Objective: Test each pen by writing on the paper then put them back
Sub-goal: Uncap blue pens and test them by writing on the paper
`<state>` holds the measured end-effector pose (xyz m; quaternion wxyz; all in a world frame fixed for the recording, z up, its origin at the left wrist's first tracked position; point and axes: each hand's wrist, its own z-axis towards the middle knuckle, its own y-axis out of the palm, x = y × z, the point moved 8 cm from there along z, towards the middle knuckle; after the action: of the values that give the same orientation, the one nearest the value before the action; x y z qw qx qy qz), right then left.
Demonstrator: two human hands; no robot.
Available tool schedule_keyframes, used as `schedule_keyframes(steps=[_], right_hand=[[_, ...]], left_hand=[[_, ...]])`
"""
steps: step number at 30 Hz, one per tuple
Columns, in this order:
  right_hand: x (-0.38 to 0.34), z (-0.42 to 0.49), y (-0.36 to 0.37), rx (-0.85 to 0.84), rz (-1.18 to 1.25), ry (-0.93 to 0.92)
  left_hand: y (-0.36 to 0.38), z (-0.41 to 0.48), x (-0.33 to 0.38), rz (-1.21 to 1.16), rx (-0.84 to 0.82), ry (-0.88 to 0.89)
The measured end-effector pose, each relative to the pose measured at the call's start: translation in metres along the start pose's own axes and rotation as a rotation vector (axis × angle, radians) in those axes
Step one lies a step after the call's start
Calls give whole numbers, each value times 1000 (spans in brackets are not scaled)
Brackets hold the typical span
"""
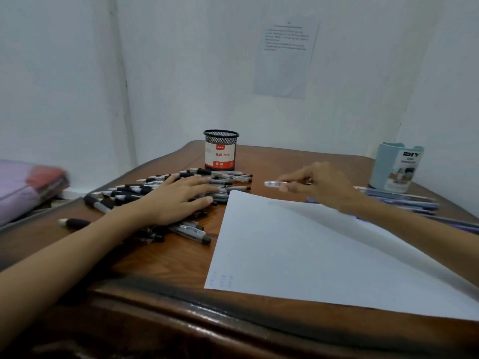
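From the head view, we see the pen [276, 183] just beyond the far edge of the paper [298, 255], held above the table [166, 257]. Its long axis runs nearly level from side to side, and its free end points away from the right hand [318, 185] toward the pile of black pens [145, 191] left of the paper. The right hand reaches in across the paper's far right corner, its fingers curled and pinching the pen's other end. The left hand [178, 200] lies palm down on the pile, fingers straight and slightly spread, fingertips near the paper's left edge.

The pen is blurred, so we cannot tell which end is the tip. A mesh cup [221, 150] stands beyond the pile, and a blue organizer [396, 168] stands beyond the paper's right side with blue pens [404, 200] lying before it. Faint blue marks at the paper's near left corner are too small to read. The right forearm hides part of the blue pens, and the frame cuts off the paper's right side.
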<state>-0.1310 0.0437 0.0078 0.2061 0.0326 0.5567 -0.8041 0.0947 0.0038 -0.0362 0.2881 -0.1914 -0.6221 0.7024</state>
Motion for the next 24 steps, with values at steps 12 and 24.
schedule_keyframes(steps=[12,24], right_hand=[[21,-22,-20,-776,24,220],[-51,-24,5,-140,1246,224]], left_hand=[[3,0,-3,8,-15,-15],[-2,-3,2,-18,3,-21]])
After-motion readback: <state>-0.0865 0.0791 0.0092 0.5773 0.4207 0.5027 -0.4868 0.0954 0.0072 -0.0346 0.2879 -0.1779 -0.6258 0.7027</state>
